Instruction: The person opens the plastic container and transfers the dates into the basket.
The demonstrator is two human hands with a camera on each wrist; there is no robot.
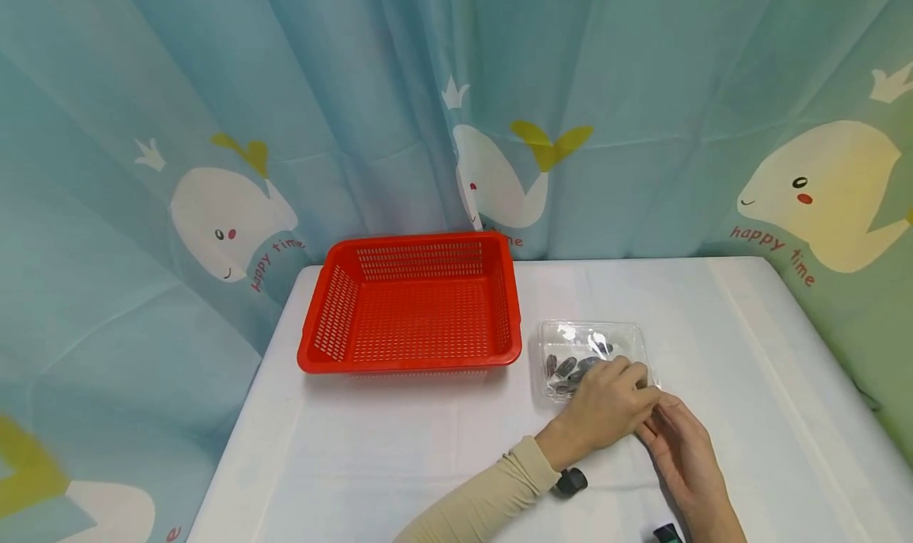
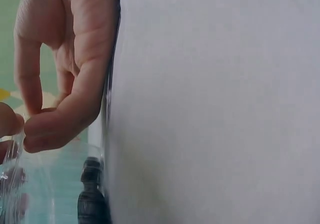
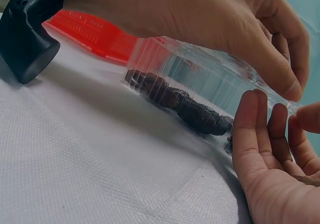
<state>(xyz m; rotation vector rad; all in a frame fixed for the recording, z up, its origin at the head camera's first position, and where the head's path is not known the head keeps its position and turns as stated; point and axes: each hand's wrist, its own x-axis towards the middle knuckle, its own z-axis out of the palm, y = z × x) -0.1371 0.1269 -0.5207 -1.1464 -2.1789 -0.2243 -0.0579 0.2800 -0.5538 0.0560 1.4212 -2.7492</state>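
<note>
A clear plastic box with a lid sits on the white table, several dark, wrinkled oval pieces lying along its bottom. From the left, my left hand reaches over the box's near right corner, thumb and fingers pinching the lid's edge. Its fingertips show at the border of the left wrist view. Palm turned up, my right hand is at the same corner, its thumb and index finger pinching the rim. Some of its other fingers stand against the box's end.
A red perforated basket stands to the left of the box, near the table's back edge. Behind the table hangs a blue-green curtain with whale prints. Black wrist cameras are on both arms; the left sleeve is beige.
</note>
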